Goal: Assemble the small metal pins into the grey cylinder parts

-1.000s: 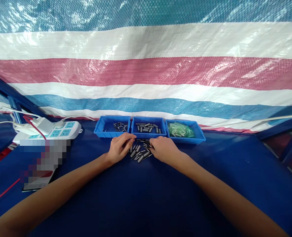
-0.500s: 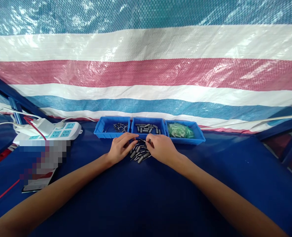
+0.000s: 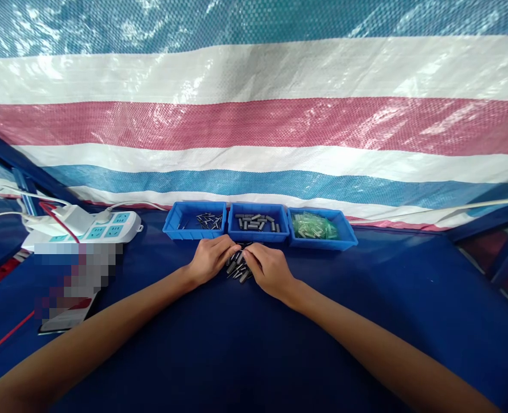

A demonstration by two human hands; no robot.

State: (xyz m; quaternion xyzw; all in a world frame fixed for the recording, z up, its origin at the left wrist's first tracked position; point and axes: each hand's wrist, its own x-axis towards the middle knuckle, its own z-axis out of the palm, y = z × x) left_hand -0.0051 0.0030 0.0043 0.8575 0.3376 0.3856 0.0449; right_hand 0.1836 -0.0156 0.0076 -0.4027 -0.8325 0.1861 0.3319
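Observation:
My left hand is closed in a pinch just in front of the blue bins. Its fingertips meet those of my right hand, which is also closed. Whatever lies between the fingers is too small and covered to make out. Under and between the hands is a pile of small dark grey handles and thin metal shafts, partly hidden by my right hand. The middle blue bin holds short grey cylinders. Thin dark shafts with silvery parts lie in the left blue bin.
In the right blue bin are translucent green pieces. A white power strip with plugs and cables stands at the left, near a partly pixelated flat object. A striped sheet hangs behind the blue table surface.
My right hand has moved left, closing the gap to my left hand. The thin shaft seen at its fingertips before is now hidden. My left fingers have drawn in to a tighter pinch.

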